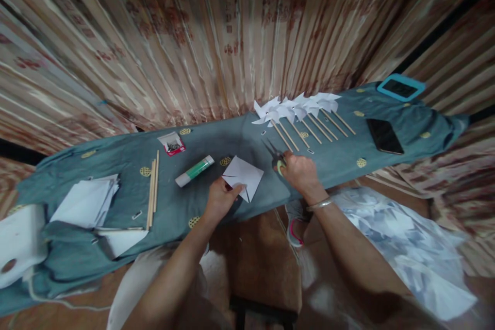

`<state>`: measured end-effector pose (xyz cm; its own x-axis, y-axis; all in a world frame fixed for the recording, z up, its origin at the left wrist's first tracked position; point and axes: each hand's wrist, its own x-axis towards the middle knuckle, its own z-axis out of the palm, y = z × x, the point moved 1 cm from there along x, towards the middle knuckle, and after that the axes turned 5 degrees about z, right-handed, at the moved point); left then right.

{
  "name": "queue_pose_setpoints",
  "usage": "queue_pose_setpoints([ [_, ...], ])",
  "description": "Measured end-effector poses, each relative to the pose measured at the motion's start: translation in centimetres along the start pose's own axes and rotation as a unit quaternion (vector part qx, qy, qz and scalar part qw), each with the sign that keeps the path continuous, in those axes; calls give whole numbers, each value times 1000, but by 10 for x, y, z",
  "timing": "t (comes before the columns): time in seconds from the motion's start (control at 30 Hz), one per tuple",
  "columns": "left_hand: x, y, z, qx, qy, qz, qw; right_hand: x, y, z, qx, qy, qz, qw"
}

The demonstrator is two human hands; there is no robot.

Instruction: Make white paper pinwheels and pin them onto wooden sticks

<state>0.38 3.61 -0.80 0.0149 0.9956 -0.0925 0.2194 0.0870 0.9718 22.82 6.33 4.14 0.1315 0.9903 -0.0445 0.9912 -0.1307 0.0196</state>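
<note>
Between the thumb and fingers of my left hand (pixel 221 198) is a white paper square (pixel 247 175) with slits cut in from its corners. My right hand (pixel 301 169) is closed on a pair of scissors (pixel 277 157), whose dark blades point away to the upper left, apart from the paper. A green and white glue stick (pixel 194 170) lies left of the paper. Behind my right hand, several white paper pinwheels (pixel 296 108) on wooden sticks lie in an overlapping row.
Left on the cloth-covered table (pixel 127 152) are a small open box of metal pins (pixel 172 144), loose wooden sticks (pixel 153 191), a paper stack (pixel 87 200) and a white device (pixel 21 242) with a cable. At right lie a black phone (pixel 384 135) and a blue-framed device (pixel 401 87).
</note>
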Motion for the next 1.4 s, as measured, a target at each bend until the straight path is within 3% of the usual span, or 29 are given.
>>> queue_pose_setpoints([
  [0.1, 1, 0, -19, 86, 39, 67, 993, 2, -2, -1, 0, 3, -10, 1000],
  [0.2, -2, 5, -36, 244, 105, 199, 943, 3, -6, 0, -1, -1, -17, 1000],
  [0.27, -7, 7, -37, 327, 90, 280, 898, 4, -9, 0, -3, -3, -18, 1000],
  [0.37, -17, 5, -24, 389, 14, 331, 859, 6, -13, 1, -3, -11, -20, 1000],
  [0.47, -25, 1, -7, 419, -52, 346, 838, 6, -16, 0, -1, -18, -20, 1000],
  [0.6, -25, -4, 1, 438, -94, 334, 830, 3, -19, -3, 6, -27, -20, 999],
  [1.13, -23, -1, -1, 444, -122, 303, 834, 14, -24, -7, 31, -24, 24, 999],
  [1.4, -24, 1, -2, 445, -125, 304, 833, 20, -31, -7, 44, -53, 2, 998],
])
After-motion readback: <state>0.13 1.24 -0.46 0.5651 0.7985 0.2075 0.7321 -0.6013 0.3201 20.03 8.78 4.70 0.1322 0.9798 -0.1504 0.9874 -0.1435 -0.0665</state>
